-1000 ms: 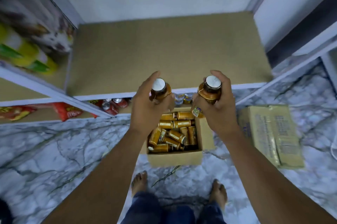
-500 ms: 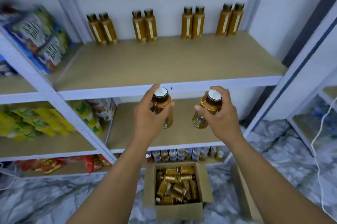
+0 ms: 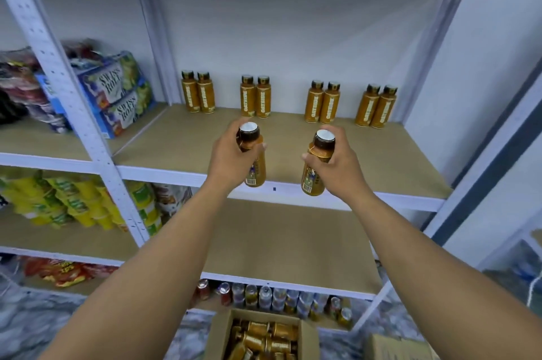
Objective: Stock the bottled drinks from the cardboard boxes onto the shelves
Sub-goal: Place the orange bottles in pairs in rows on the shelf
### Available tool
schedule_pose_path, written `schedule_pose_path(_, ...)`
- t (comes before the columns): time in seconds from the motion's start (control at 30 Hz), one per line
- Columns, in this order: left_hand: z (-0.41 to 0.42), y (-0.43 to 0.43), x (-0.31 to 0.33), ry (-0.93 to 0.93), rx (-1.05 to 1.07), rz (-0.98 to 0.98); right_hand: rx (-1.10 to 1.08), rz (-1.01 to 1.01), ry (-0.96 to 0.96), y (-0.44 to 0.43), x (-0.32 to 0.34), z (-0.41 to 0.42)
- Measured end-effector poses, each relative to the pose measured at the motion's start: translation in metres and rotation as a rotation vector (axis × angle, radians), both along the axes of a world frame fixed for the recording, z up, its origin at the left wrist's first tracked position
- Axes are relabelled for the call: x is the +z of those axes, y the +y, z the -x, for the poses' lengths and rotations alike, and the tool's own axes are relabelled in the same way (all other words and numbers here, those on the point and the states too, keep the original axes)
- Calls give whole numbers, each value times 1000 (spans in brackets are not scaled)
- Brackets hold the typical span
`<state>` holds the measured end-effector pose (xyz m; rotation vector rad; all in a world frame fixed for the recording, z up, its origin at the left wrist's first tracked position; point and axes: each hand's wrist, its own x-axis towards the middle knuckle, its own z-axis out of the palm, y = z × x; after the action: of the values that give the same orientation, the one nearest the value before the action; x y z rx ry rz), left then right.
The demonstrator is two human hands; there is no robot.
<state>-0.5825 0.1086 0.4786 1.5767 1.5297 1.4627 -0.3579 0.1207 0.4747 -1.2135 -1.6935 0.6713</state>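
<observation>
Head cam: your left grip (image 3: 231,164) curls round the left bottle (image 3: 256,173), right grip (image 3: 344,167) round the right bottle (image 3: 314,174), both upright over the shelf (image 3: 381,154) front. Probably so you set them paired, like the back row (image 3: 255,98).

A plain white back wall (image 3: 293,31) is seen behind a white metal shelving rack (image 3: 91,136), its uprights perforated along their length. Tan board shelves (image 3: 366,154) are carried on it in tiers. A grey-veined marble floor (image 3: 32,324) is glimpsed below. Everything is softly, evenly lit.
</observation>
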Motion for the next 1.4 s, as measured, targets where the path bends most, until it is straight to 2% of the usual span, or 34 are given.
schedule_pose_path(0.23,45,60,-15,92,-35,36,-48,51,11,59,-17,51)
schedule_pose_path(0.57,84,137,-23,150,-204,32,-134,98,19,122,-21,96)
schedule_pose_path(0.73,85,143,-36,85,-232,35,-98,68,0,135,-27,99)
schedule_pose_path(0.83,90,138,-54,30,-215,112,-80,77,19,132,-40,91)
schedule_pose_path(1.0,87,130,-79,51,-146,165,-134,67,-31,127,-70,85)
schedule_pose_path(1.17,73,139,-78,96,-123,156,-133,48,-64,136,-71,90)
schedule_pose_path(1.4,61,141,-81,105,-93,154,-169,75,-23,141,-79,87)
